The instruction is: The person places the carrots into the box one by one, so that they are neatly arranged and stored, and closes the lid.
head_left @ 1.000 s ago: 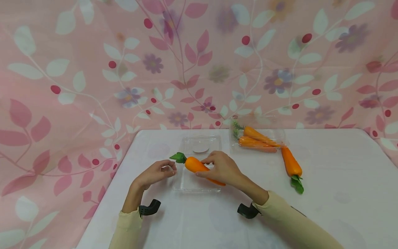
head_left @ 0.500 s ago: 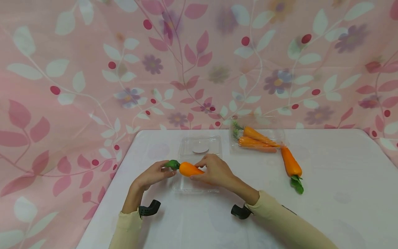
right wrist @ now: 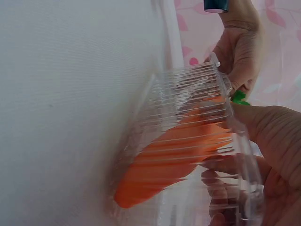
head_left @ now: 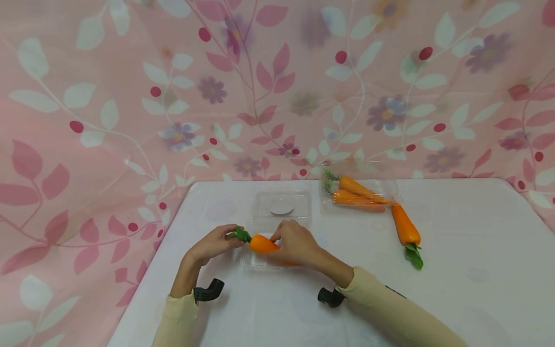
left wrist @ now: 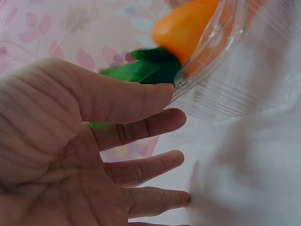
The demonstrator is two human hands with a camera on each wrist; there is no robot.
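Observation:
My right hand (head_left: 297, 246) grips an orange carrot (head_left: 262, 244) over the clear plastic clamshell box (head_left: 251, 263). The carrot's tip reaches down inside the box, showing through the ribbed wall (right wrist: 193, 77) in the right wrist view. Its green leafy top (left wrist: 153, 68) points left, beside my left hand (head_left: 215, 244). Thumb and forefinger of that hand pinch the box's rim at the left, while the other fingers (left wrist: 150, 167) stretch out below. The lid (head_left: 264, 202) lies folded back behind, with a pale oval label (head_left: 282, 207). My right fingers partly hide the carrot's middle.
At the back right stands another clear box (head_left: 368, 171) with carrots inside. A loose carrot (head_left: 406, 226) lies in front of it, leaves toward me. A white cloth (head_left: 477, 231) covers the table, and a pink floral curtain (head_left: 277, 96) hangs behind.
My right hand has moved left and lower with the carrot, bringing it down into the box. The leafy top has come up to my left hand, which stays nearly in place.

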